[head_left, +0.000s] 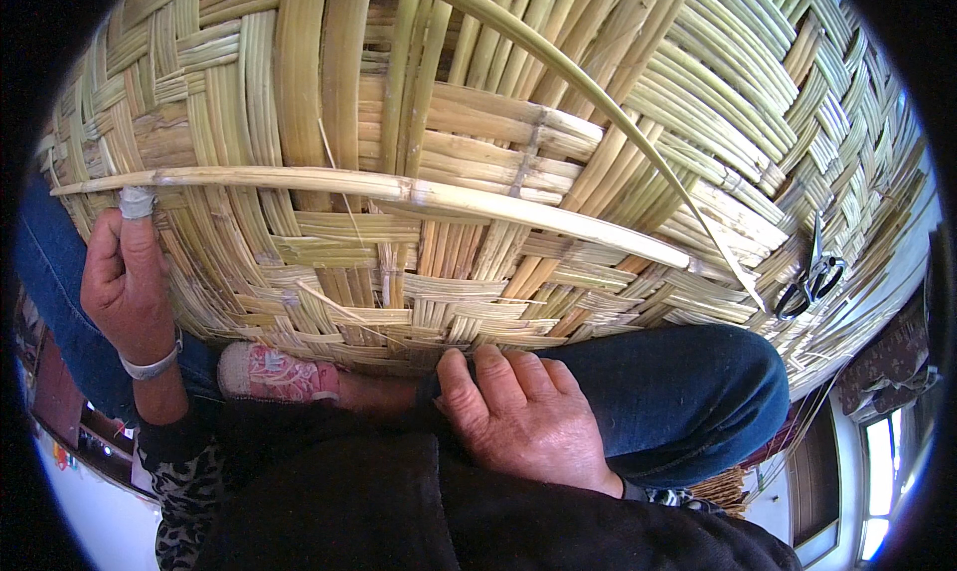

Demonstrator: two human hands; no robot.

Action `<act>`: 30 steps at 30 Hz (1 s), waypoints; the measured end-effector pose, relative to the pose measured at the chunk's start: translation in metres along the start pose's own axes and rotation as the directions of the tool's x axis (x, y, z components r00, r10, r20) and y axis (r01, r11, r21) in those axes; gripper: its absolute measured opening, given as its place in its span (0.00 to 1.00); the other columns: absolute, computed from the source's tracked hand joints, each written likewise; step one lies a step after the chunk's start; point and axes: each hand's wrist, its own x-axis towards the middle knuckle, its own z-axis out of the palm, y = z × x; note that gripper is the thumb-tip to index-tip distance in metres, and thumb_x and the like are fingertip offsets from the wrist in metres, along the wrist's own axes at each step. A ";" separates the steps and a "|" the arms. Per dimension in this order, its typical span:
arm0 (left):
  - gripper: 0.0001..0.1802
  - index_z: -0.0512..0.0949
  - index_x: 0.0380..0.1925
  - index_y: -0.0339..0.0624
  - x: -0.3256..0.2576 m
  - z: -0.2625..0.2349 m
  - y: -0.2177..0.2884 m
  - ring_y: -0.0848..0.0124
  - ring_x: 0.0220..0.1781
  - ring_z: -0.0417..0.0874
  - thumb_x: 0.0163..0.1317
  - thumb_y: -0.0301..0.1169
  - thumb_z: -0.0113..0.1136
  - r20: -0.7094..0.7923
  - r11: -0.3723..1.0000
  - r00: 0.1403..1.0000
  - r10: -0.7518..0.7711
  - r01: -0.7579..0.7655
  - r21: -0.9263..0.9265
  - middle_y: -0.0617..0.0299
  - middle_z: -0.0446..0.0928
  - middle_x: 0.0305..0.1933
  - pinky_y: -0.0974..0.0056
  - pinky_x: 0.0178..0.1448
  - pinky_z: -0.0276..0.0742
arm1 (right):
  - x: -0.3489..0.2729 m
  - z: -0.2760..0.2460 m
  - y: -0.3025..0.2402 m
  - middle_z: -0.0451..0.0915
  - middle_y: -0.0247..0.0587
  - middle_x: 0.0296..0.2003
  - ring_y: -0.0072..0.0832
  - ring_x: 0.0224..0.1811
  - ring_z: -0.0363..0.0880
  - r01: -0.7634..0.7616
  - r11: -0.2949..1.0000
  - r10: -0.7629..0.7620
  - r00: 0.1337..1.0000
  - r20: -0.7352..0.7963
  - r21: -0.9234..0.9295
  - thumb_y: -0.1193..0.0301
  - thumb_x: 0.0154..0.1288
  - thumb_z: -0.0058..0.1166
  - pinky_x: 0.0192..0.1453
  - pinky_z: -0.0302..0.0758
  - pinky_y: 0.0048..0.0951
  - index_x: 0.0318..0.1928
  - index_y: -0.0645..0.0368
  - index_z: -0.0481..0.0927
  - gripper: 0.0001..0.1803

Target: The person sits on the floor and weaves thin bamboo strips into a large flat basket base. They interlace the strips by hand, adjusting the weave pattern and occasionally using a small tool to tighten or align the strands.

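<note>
A large mat of pale green and tan split reed strips (459, 162) is woven in front of me, its surface curving up and away. One long pale strip (478, 200) lies loose across it from left to right. My left hand (130, 282) is at the strip's left end. Its index finger, white tape round the tip, points up and touches the strip; the other fingers are bent in, gripping nothing visible. My right hand (528, 411) rests on my lap beside the mat's near edge, fingers loosely bent and slightly apart, nothing seen in it.
Black-handled scissors (812, 280) lie on the mat at the right. A second long strip (598, 92) arches over the weave from the top toward the scissors. My bent legs in blue jeans (668, 391) and a pink patterned shoe (279, 374) border the near edge.
</note>
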 end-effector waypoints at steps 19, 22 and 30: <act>0.14 0.75 0.30 0.43 0.001 0.000 0.001 0.86 0.27 0.64 0.80 0.30 0.59 -0.017 1.000 1.000 -0.008 0.008 0.001 0.75 0.67 0.26 0.75 0.31 0.59 | 0.000 0.001 0.004 0.82 0.41 0.43 0.28 0.39 0.80 0.017 1.000 -0.016 1.000 -0.019 0.009 0.67 0.64 0.58 0.36 0.75 0.29 0.57 0.58 0.80 0.21; 0.14 0.76 0.30 0.42 -0.001 0.001 0.001 0.86 0.27 0.64 0.80 0.30 0.59 -0.036 1.000 0.999 -0.022 0.023 0.018 0.75 0.67 0.25 0.75 0.31 0.58 | -0.001 0.002 0.004 0.82 0.41 0.43 0.29 0.39 0.80 0.021 1.000 -0.020 0.999 -0.028 0.011 0.67 0.65 0.58 0.36 0.75 0.29 0.57 0.58 0.80 0.21; 0.13 0.79 0.33 0.42 -0.001 -0.001 -0.003 0.86 0.27 0.63 0.82 0.32 0.57 -0.004 1.000 1.000 0.003 -0.003 -0.020 0.77 0.68 0.26 0.74 0.30 0.57 | -0.001 0.000 0.003 0.82 0.41 0.43 0.30 0.41 0.81 0.012 1.000 -0.011 1.000 -0.014 0.016 0.67 0.65 0.58 0.38 0.76 0.30 0.57 0.58 0.80 0.21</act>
